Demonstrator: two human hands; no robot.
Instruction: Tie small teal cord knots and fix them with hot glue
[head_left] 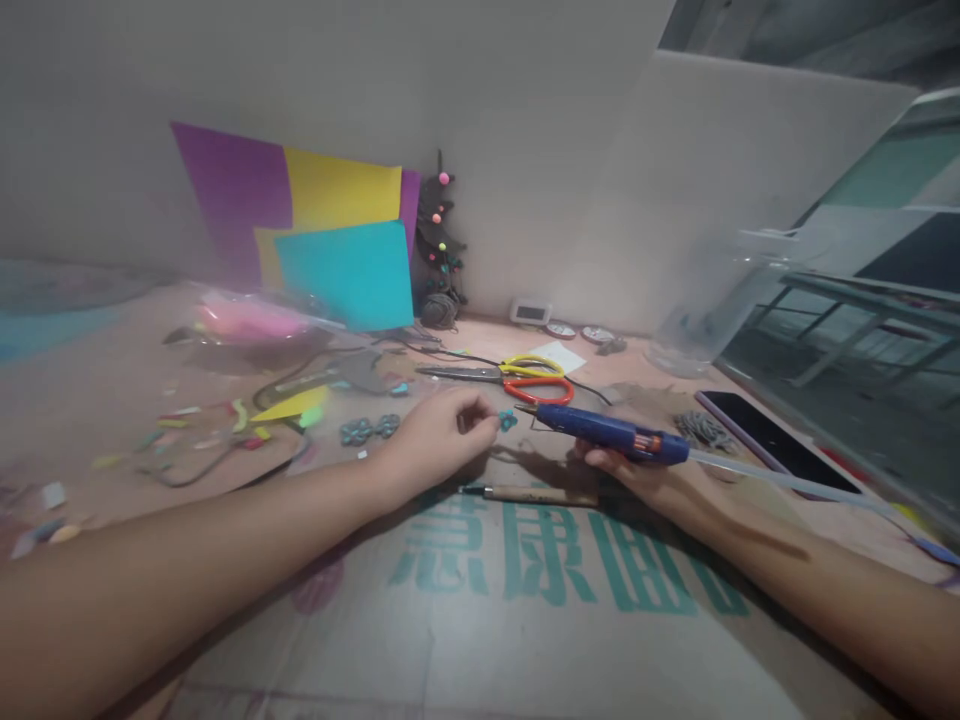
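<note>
Between thumb and fingertips, my left hand [442,440] pinches a small teal flower [508,420]. My right hand [626,474] is wrapped round a blue hot glue gun [607,432], its nozzle pointing left at the flower; whether the tip touches it I cannot tell. A long translucent glue stick [780,478] sticks out of the gun's back end. Left of my left hand lie two more flower pieces [369,430], greyish teal. Below the hands rests a wooden-handled tool [536,495] with a thin dark tip.
Scissors [525,378] with yellow and red handles lie behind the hands. A phone [776,440] and grey cord [703,430] are at right, near a clear plastic container [694,320]. Coloured sheets [349,275] lean on the wall. Scraps [247,425] and a pink-filled bag [255,320] lie left.
</note>
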